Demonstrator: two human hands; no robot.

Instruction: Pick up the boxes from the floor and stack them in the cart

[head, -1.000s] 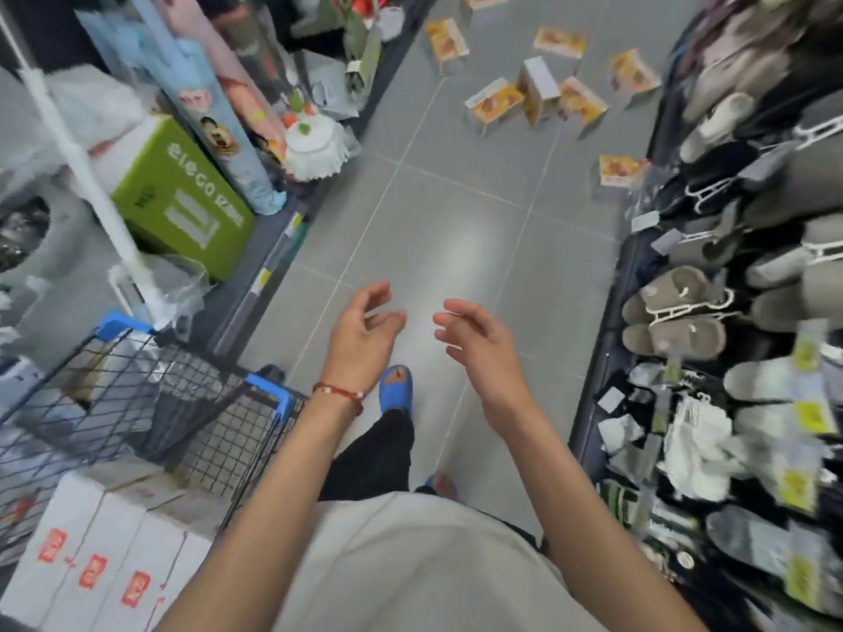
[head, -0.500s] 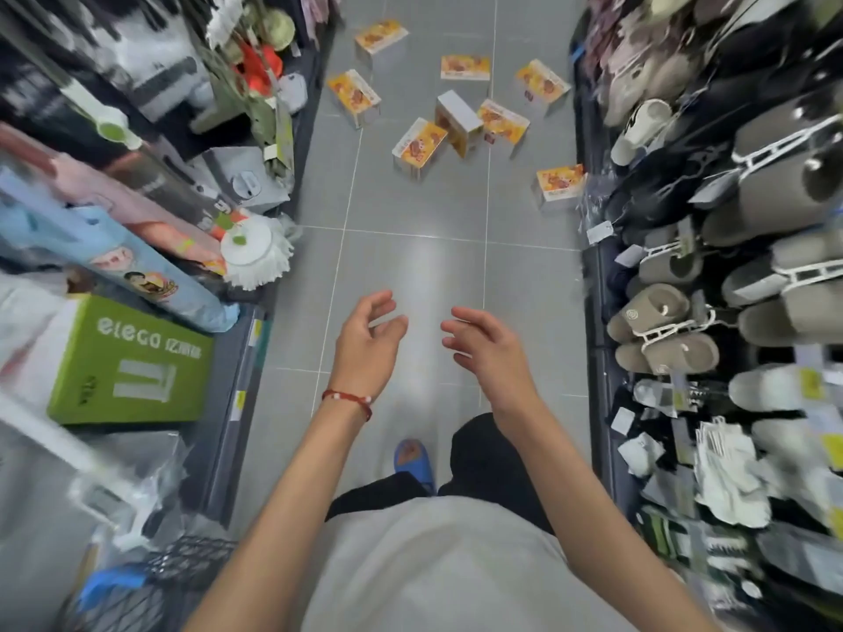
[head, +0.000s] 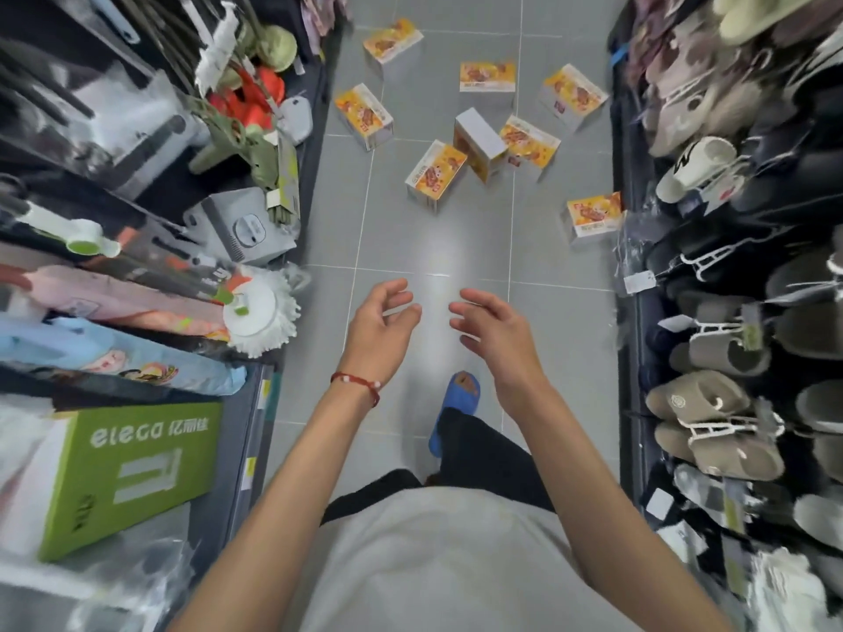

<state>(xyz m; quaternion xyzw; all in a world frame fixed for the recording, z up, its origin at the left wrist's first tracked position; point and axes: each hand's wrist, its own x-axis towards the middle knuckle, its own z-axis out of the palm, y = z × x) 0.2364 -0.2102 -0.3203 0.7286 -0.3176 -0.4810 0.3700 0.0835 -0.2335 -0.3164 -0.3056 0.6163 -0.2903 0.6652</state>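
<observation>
**While boxes lie on the floor: hands empty, approach stage**

Because no box is within reach, both hands carry nothing. The left hand (head: pixel 381 328) and right hand (head: pixel 495 330) are held forward, side by side with a gap between them. The palms are turned partly toward each other and the fingers are loosely curled. Judgement: this posture prepares a two-sided grasp, so a box can be taken by opposite faces without turning the wrists.

**Location of task items**
- Eight boxes (head: pixel 487 76) lie scattered on the floor (head: pixel 410 239) ahead, well apart from the hands, between the left shelf and the slipper rack (head: pixel 711 417).
- Most lie flat with the printed face up.
- The nearest box (head: pixel 435 175) lies close to the aisle centre line.
- The tilted box (head: pixel 479 143) stands on an edge in the central group. Whether it touches its neighbours cannot be told.
- The side box (head: pixel 593 216) lies at the foot of the rack on the right.
- The cart is not in view.

**Step in hand**
Judgement: approach. A foot in a blue sandal (head: pixel 458 399) is set forward between the arms, consistent with walking toward the group. No box is lifted yet.

**Caution**
The aisle is narrow. A mop head (head: pixel 255 317) projects from the left shelf, and slippers hang out on the right. Keep the elbows in when bending, and take the nearest box first to clear a path to the rest.
</observation>
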